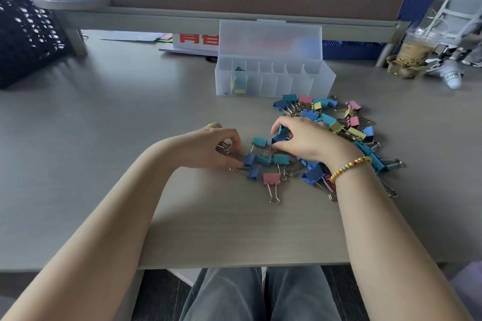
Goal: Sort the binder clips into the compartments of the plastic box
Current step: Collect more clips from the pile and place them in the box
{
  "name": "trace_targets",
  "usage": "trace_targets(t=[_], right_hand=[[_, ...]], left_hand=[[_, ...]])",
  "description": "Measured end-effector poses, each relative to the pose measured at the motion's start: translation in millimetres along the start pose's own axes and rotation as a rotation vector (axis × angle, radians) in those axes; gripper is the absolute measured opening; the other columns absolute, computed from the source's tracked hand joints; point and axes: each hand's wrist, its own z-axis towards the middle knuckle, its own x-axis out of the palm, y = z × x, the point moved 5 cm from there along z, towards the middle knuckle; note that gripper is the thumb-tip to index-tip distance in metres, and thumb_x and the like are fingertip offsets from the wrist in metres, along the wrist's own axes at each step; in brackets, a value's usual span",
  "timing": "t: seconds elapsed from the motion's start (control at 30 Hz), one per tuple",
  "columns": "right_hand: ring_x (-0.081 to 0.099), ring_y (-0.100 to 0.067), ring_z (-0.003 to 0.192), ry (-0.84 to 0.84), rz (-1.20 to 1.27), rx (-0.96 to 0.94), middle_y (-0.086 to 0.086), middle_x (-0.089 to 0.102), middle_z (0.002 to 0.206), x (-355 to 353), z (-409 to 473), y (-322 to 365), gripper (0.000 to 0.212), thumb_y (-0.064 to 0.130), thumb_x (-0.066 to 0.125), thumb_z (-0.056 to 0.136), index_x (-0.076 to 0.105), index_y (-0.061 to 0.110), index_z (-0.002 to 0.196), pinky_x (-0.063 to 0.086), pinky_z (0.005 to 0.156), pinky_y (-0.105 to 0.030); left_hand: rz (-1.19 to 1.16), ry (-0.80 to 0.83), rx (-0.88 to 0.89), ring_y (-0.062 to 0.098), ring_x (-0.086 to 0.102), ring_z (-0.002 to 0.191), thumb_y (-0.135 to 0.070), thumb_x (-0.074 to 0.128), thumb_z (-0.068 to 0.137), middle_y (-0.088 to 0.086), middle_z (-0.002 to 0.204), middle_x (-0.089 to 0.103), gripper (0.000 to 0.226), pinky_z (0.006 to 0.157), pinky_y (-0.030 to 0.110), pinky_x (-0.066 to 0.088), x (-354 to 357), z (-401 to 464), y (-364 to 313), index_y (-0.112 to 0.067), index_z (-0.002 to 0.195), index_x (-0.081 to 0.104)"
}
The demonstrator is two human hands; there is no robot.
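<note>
A frosted plastic box with its lid up stands on the desk; a few clips lie in its left compartments. A pile of coloured binder clips spreads in front of it to the right. My left hand pinches the wire handles of a dark blue clip at the pile's left edge. My right hand is curled over the pile with a blue clip between thumb and fingers. A pink clip and teal clips lie loose between my hands.
A dark mesh basket stands at the far left. A plastic cup with a drink and a small white bottle are at the far right. A raised shelf runs behind the box. The desk's front edge is near my lap.
</note>
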Motion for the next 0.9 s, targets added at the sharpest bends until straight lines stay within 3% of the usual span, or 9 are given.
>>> trace_targets(t=[0.17, 0.3, 0.4, 0.53, 0.67, 0.9], right_hand=[[0.046, -0.024, 0.115, -0.106, -0.051, 0.055, -0.001, 0.054, 0.115, -3, 3, -9, 0.026, 0.035, 0.054, 0.091, 0.052, 0.028, 0.116, 0.029, 0.099, -0.04], [0.044, -0.021, 0.117, -0.108, 0.032, -0.015, 0.001, 0.051, 0.124, -9, -3, 2, 0.035, 0.042, 0.055, 0.089, 0.05, 0.031, 0.122, 0.028, 0.1, -0.039], [0.041, -0.02, 0.121, -0.039, -0.032, -0.046, 0.002, 0.05, 0.125, -4, -4, 8, 0.036, 0.043, 0.056, 0.089, 0.05, 0.034, 0.123, 0.025, 0.099, -0.037], [0.039, -0.021, 0.124, -0.001, -0.114, -0.061, 0.0, 0.052, 0.123, 5, 1, 16, 0.028, 0.041, 0.051, 0.092, 0.052, 0.033, 0.119, 0.023, 0.1, -0.038], [0.038, -0.022, 0.123, -0.013, -0.131, -0.076, -0.001, 0.053, 0.12, 9, 4, 23, 0.028, 0.041, 0.05, 0.092, 0.053, 0.03, 0.117, 0.023, 0.1, -0.038], [0.043, -0.023, 0.12, -0.117, -0.165, -0.085, -0.003, 0.054, 0.12, 7, 6, 23, 0.026, 0.032, 0.046, 0.096, 0.053, 0.02, 0.118, 0.026, 0.099, -0.038]], left_hand=[[0.069, -0.188, -0.049, 0.015, 0.046, 0.084, -0.04, 0.061, 0.086, -0.004, 0.094, 0.044, 0.021, 0.065, 0.022, 0.033, -4, 7, 4, -0.023, 0.095, 0.052], [0.031, -0.205, -0.079, 0.017, 0.047, 0.096, -0.051, 0.063, 0.08, -0.002, 0.108, 0.042, 0.046, 0.078, 0.024, 0.034, -3, 6, 5, -0.023, 0.115, 0.05], [0.054, -0.191, -0.081, 0.016, 0.045, 0.098, -0.053, 0.069, 0.074, -0.005, 0.111, 0.038, 0.058, 0.081, 0.024, 0.034, 0, 8, 5, -0.024, 0.119, 0.047], [0.087, -0.292, -0.062, 0.016, 0.047, 0.093, -0.05, 0.064, 0.08, -0.003, 0.104, 0.04, 0.047, 0.082, 0.023, 0.037, -1, 14, 3, -0.021, 0.115, 0.052], [0.077, -0.319, -0.096, 0.022, 0.055, 0.102, -0.045, 0.06, 0.085, 0.003, 0.111, 0.049, 0.034, 0.089, 0.027, 0.042, 0, 22, 6, -0.017, 0.105, 0.057], [0.122, -0.383, -0.062, 0.03, 0.053, 0.1, -0.023, 0.046, 0.096, 0.008, 0.096, 0.051, 0.024, 0.075, 0.024, 0.032, -9, 24, 15, -0.004, 0.095, 0.06]])
